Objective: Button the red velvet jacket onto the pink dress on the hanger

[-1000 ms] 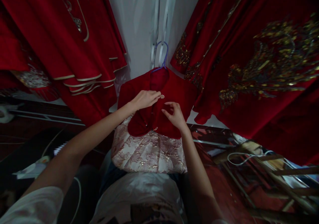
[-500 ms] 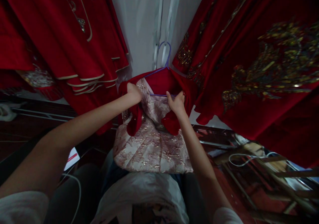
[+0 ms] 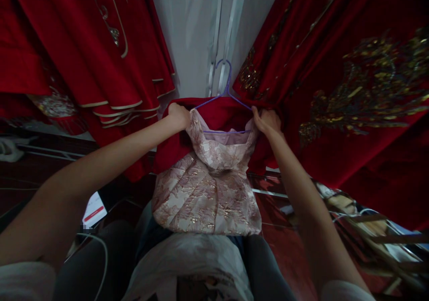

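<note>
A pale pink brocade dress with gold threads hangs in front of me, its skirt reaching down to my lap. A purple hanger runs through its neckline, and the lower bar crosses the pale lining. Red cloth lies behind and beside the dress. My left hand is closed at the dress's left shoulder, its fingertips hidden. At the other shoulder my right hand grips the edge by the hanger's end, thumb in front and fingers over the red cloth.
Red garments with pale piping hang at the left, and a gold-embroidered red garment at the right. Behind stands a pale panel with metal rails. A lit phone lies lower left with a white cable. A wooden frame stands lower right.
My right hand has moved right and outward to the shoulder. The dress's neckline is now spread wide, and the red cloth has gone from its front to the sides. My left hand stays nearly in place.
</note>
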### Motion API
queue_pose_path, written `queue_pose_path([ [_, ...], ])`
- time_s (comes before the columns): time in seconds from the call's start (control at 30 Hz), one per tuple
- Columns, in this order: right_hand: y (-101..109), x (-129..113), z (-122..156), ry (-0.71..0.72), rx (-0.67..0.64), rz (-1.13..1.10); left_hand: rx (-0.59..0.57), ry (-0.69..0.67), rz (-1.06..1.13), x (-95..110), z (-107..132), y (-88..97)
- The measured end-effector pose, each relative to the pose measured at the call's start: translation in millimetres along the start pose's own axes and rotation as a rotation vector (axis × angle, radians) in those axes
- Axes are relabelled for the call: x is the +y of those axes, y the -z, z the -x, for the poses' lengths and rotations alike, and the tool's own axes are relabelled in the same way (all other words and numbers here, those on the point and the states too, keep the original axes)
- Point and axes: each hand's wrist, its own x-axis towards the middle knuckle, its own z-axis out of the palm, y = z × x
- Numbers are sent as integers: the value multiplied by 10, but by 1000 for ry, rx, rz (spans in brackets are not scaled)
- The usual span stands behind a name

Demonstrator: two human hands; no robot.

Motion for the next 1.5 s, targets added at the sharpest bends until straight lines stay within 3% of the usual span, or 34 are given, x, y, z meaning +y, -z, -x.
queue_pose_path([
  [0.1, 151, 124, -102, 11, -176, -74, -195, 22, -144, -94, 17, 169],
  [0.17, 235, 222, -120, 24, -276, -184, -271, -90, -157, -195, 17, 247],
  [0.3, 305, 382, -7, 143, -422, -462, -239, -295, -13, -455, 14, 184],
  [0.43, 244, 462, 158, 246, -276, -724, -83, -321, 204, -588, 41, -21],
  [0.63, 130, 490, 248, 247, -94, -847, 152, -329, 365, -535, 72, -253],
  [0.77, 19, 594, 266, 104, 134, -888, 410, -201, 538, -485, 184, -460],
  [0.93, -255, 791, 445, -211, 475, -915, 689, 116, 730, -389, 528, -806],
  [1.0, -363, 826, 603, -312, 479, -962, 726, 223, 803, -356, 685, -928],
  [1.13, -453, 831, 961, -409, 274, -1026, 676, 274, 794, -361, 977, -1069],
  [1.27, -318, 755, 1154, -231, 124, -1008, 759, 114, 568, -380, 1125, -1041],
  [1.37, -137, 596, 1175, -1, 77, -886, 851, -71, 386, -301, 1082, -961],
  [1.5, 36, 285, 1206, 246, -14, -873, 863, -220, 239, -146, 969, -903],
])
